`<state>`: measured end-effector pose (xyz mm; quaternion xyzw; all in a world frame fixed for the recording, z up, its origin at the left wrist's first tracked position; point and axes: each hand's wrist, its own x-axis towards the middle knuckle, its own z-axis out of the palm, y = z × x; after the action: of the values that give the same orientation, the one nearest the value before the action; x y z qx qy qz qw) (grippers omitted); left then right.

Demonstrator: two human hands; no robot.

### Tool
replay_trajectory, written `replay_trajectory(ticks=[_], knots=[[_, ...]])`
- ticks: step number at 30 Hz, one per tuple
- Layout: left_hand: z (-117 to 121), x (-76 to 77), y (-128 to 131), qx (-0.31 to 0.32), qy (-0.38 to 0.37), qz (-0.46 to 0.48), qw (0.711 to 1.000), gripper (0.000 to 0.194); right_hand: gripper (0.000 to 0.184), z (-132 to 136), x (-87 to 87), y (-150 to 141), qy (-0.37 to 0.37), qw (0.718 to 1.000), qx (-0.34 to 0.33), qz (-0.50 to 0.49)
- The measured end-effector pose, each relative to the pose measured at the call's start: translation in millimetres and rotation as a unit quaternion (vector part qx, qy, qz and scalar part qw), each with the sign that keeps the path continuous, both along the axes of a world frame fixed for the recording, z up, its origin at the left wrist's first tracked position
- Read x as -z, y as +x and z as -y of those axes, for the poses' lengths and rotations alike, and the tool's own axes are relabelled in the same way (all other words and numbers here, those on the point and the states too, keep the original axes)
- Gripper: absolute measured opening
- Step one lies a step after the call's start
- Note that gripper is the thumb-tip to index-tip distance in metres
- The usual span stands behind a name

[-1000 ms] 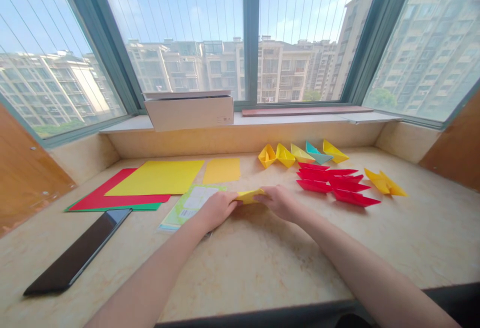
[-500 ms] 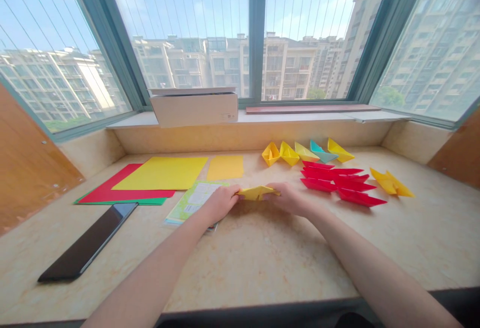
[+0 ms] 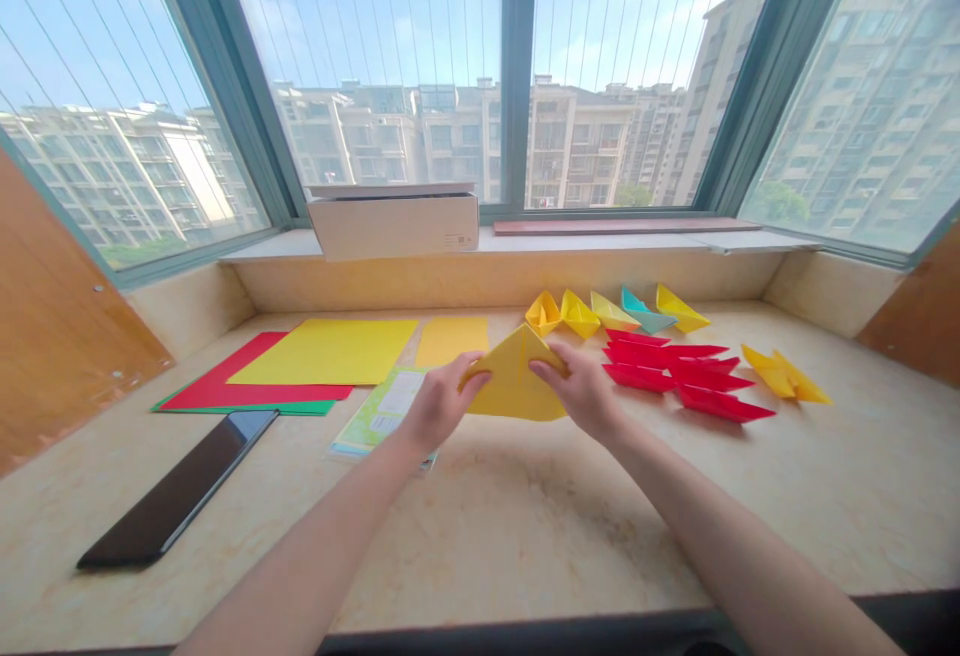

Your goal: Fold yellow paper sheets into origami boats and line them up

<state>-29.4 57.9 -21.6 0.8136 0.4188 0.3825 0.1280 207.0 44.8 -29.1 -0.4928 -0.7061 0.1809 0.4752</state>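
Both hands hold a folded yellow paper piece [image 3: 514, 386], a triangle lifted a little above the stone counter [image 3: 487, 526]. My left hand [image 3: 435, 408] pinches its left edge and my right hand [image 3: 581, 391] pinches its right side near the top. Behind the right hand lie several red paper boats [image 3: 686, 371], a row of yellow boats [image 3: 574, 314] with one teal boat [image 3: 641, 308], and an orange-yellow boat [image 3: 784, 374] further right.
Yellow sheets [image 3: 330, 351] lie on red and green sheets [image 3: 217, 391] at left. A green paper pack [image 3: 379, 414] sits under the left wrist. A dark tablet [image 3: 176, 496] lies front left. A cardboard box [image 3: 394, 221] stands on the window sill.
The yellow piece was flat and low between my hands; now it is raised and opened into an upright triangle. The camera view has tilted slightly.
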Motion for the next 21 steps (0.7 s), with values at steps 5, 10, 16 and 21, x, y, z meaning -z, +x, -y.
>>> replay_trajectory(ticks=[5, 10, 16, 21], knots=[[0.9, 10.8, 2.6, 0.027, 0.044, -0.066, 0.996, 0.052, 0.051, -5.7, 14.4, 4.1, 0.023, 0.996, 0.025, 0.082], [-3.3, 14.5, 1.2, 0.079, 0.081, -0.202, 0.973, 0.035, 0.021, -8.3, 21.6, 12.4, 0.001, 0.971, -0.019, 0.24], [0.8, 9.5, -2.2, 0.135, 0.003, -0.245, 0.96, 0.035, 0.032, -0.2, 7.1, 27.2, -0.039, 0.947, -0.15, 0.282], [6.8, 1.9, -4.4, 0.134, -0.029, -0.27, 0.953, 0.046, 0.056, 2.2, -1.2, 36.3, -0.115, 0.929, -0.189, 0.297]])
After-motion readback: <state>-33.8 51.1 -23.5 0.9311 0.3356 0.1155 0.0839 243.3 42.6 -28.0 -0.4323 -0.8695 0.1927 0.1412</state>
